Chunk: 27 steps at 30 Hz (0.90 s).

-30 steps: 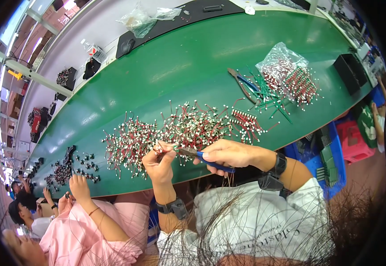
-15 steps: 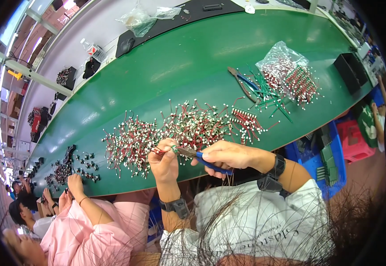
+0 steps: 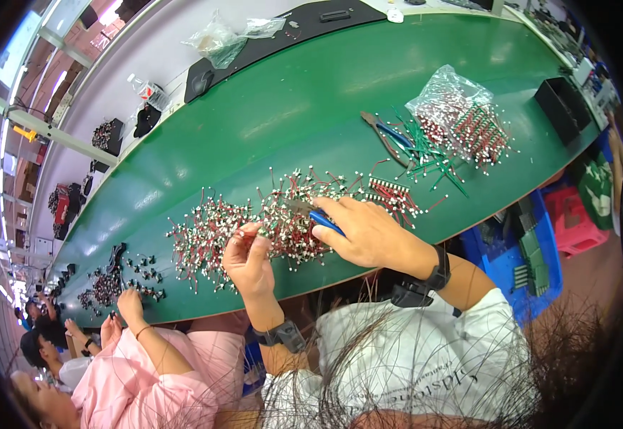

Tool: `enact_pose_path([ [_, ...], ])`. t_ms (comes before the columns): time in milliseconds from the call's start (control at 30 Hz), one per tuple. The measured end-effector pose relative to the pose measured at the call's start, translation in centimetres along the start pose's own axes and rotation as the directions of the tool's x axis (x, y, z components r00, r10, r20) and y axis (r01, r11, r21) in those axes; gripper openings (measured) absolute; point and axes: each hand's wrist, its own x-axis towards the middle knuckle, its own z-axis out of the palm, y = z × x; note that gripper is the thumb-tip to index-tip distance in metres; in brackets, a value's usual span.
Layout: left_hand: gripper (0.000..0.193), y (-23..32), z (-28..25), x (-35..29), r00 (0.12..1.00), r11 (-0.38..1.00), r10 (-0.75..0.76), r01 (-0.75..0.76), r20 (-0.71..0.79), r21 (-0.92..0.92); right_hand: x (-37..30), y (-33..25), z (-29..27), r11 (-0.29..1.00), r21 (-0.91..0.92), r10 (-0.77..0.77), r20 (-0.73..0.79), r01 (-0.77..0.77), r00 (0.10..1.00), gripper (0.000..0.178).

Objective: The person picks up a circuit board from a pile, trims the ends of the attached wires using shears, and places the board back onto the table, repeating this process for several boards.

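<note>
My left hand (image 3: 248, 259) pinches a small wired part (image 3: 242, 232) between thumb and fingertips, grip clamped on it just above the near edge of the green worktop (image 3: 268, 121). My right hand (image 3: 369, 232) is closed around blue-handled cutters (image 3: 324, 219), their tip pointing left toward the pinched part. Both grips sit over the heap of red-wired parts (image 3: 283, 214). Beyond my right grip lie pliers (image 3: 386, 136), loose green wires (image 3: 433, 161) and a clear bag (image 3: 462, 118) of parts. Left of my left grip, a co-worker's hand (image 3: 129, 304) rests by dark parts (image 3: 108, 286).

Clear parts bag (image 3: 462, 114); 2 crumpled bags (image 3: 218, 37).
</note>
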Motion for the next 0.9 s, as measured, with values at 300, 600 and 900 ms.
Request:
enact_pose_path([
  [300, 0.018, 0.8, 1.2, 0.2, 0.990, 0.968, 0.095, -0.116, 0.101, 0.222, 0.5, 0.3, -0.4, 0.930, 0.367, -0.103, 0.303, -0.016, 0.947, 0.038],
  [600, 0.018, 0.8, 1.0, 0.3, 0.983, 0.955, 0.110, -0.145, 0.147, 0.257, 0.5, 0.9, -0.4, 0.915, 0.397, -0.083, 0.347, -0.066, 0.934, 0.042],
  [900, 0.018, 0.9, 1.1, 0.3, 0.984, 0.963, 0.085, -0.122, 0.157, 0.240, 0.3, 1.2, -0.5, 0.898, 0.437, -0.097, 0.319, -0.055, 0.943, 0.041],
])
